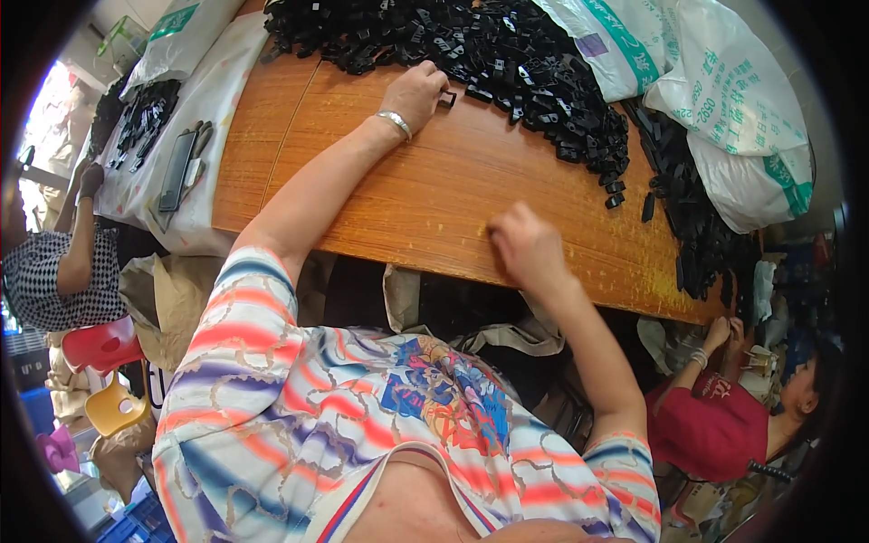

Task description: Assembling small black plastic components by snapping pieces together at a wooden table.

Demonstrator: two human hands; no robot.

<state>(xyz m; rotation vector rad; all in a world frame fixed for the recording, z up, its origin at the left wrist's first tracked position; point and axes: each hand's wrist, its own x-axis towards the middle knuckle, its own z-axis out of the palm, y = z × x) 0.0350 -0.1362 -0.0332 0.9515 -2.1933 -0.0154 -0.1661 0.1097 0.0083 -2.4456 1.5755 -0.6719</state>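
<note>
So the left hand [415, 98] is stretched out to the near edge of a big heap of black plastic parts [434, 41], fingers bent down and the tips mostly hidden. One small black piece [447, 100] sits right by those fingers, on their right side, but I honestly can't tell if they're pinching it or just next to it. There's a shiny bracelet [396, 119] on that wrist.

The right hand [529, 252] is nearer the body, over the bare wooden table [380, 204]. Its fingers are curled in and kinda blurry. There's something dark at the tips, can't say whether it's held.

The heap spreads beyond the left fingers and off to their right, with more black parts [697, 222] to the right of the right fingers. Past those, a white sack [738, 118]. Well left of the left fingers, a white cloth [240, 86] has a dark tray [177, 172] on it.
</note>
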